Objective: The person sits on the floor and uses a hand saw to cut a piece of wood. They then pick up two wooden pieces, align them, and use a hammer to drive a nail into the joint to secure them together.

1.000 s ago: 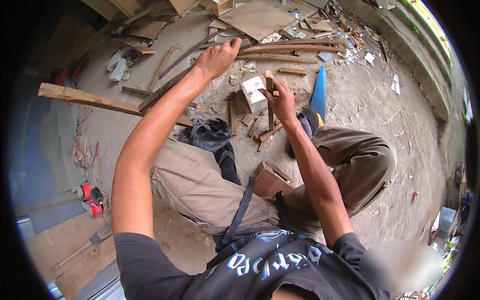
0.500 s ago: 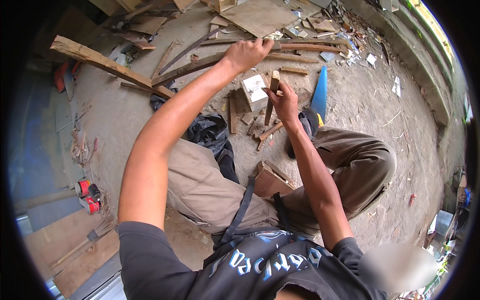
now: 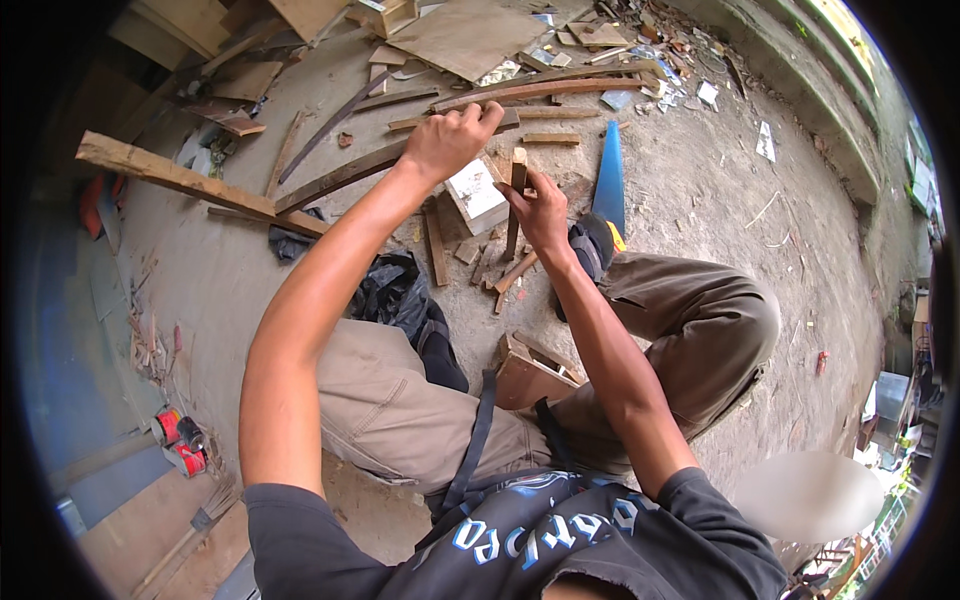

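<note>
My left hand [image 3: 450, 140] is closed around a long dark wooden strip [image 3: 355, 172] near its right end. That strip runs down to the left, where its far end meets a thick wooden beam [image 3: 178, 173]. In my right hand [image 3: 543, 212] a short wooden stick [image 3: 516, 178] stands nearly upright, pinched between thumb and fingers. Just left of it sits a small box [image 3: 478, 195] with a white top. A handsaw [image 3: 610, 178] with a blue blade lies beyond my right foot, its yellow handle end partly hidden by the shoe.
Several wooden strips [image 3: 545, 90] and a flat board [image 3: 468, 38] lie at the back. A black plastic bag [image 3: 392, 290] rests by my left foot. Wood offcuts [image 3: 490, 262] are scattered between my feet, with a wooden box [image 3: 535, 372] nearer. Red cans [image 3: 185, 458] stand at left.
My left hand has come nearer and slightly left, bringing the strip's end closer to the white-topped box. The box sits more tilted. My right hand keeps the stick; the whole view has shifted.
</note>
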`<state>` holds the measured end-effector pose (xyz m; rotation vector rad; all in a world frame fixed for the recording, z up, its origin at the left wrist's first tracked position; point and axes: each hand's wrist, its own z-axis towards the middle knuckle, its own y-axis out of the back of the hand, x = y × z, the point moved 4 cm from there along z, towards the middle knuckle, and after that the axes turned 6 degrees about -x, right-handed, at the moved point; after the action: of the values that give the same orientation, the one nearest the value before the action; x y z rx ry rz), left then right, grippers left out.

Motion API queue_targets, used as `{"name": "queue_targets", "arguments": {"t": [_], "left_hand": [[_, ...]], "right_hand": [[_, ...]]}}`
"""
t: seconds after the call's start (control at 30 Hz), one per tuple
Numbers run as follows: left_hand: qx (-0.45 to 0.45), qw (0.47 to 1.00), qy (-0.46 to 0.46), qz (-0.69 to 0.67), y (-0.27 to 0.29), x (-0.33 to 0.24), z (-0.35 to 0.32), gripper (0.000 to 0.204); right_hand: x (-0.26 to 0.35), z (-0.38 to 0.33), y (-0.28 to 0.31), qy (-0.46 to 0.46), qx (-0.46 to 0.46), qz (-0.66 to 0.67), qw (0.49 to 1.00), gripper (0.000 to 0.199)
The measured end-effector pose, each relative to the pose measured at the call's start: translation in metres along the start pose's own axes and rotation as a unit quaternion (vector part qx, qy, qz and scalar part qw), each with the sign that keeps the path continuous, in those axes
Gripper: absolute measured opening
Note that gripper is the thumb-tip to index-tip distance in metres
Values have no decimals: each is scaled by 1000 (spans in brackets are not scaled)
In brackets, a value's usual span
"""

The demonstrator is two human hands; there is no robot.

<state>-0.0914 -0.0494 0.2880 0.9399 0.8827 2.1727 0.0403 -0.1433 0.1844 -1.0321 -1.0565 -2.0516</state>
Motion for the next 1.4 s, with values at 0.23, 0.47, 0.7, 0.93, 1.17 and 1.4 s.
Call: {"name": "queue_targets", "arguments": {"t": [0.23,0.47,0.7,0.93,1.17,1.4], "left_hand": [[40,999,-10,-1,-14,-2,18,27],[22,999,24,-44,-13,-10,2,27],[178,956,57,-226,1,-14,5,46],[194,938,92,-271,12,-24,0,47],[185,935,90,-290,25,-21,-12,39],[175,941,111,-268,24,-28,-13,42]], "right_hand": [[-16,8,-2,4,-24,-14,1000,38],[-8,13,-3,-5,-8,-5,1000,39],[-10,9,6,24,-3,-2,1000,38],[-11,-1,14,53,30,50,997,44],[-4,-6,18,65,23,67,995,43],[-12,-8,13,23,44,57,997,41]]}}
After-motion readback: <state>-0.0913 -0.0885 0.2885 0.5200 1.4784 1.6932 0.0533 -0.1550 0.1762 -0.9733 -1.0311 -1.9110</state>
